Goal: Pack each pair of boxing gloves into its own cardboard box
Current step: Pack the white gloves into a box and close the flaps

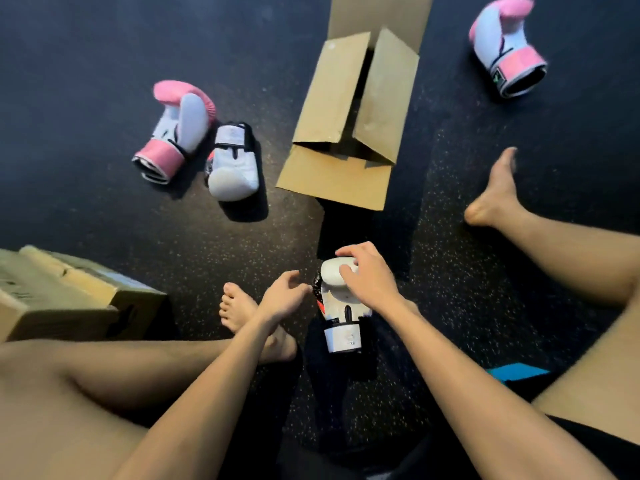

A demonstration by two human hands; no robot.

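Observation:
A white and black boxing glove lies on the dark floor between my legs. My right hand grips its padded top from above. My left hand hovers just left of the glove with relaxed fingers, holding nothing. Its matching white glove lies at the upper left, touching a pink and white glove. The second pink glove lies far off at the top right. An open cardboard box lies on its side straight ahead, flaps spread.
Another cardboard box sits at the left beside my left knee. My bare feet and legs frame the working spot. A blue patch shows by my right thigh. Speckled dark floor surrounds everything.

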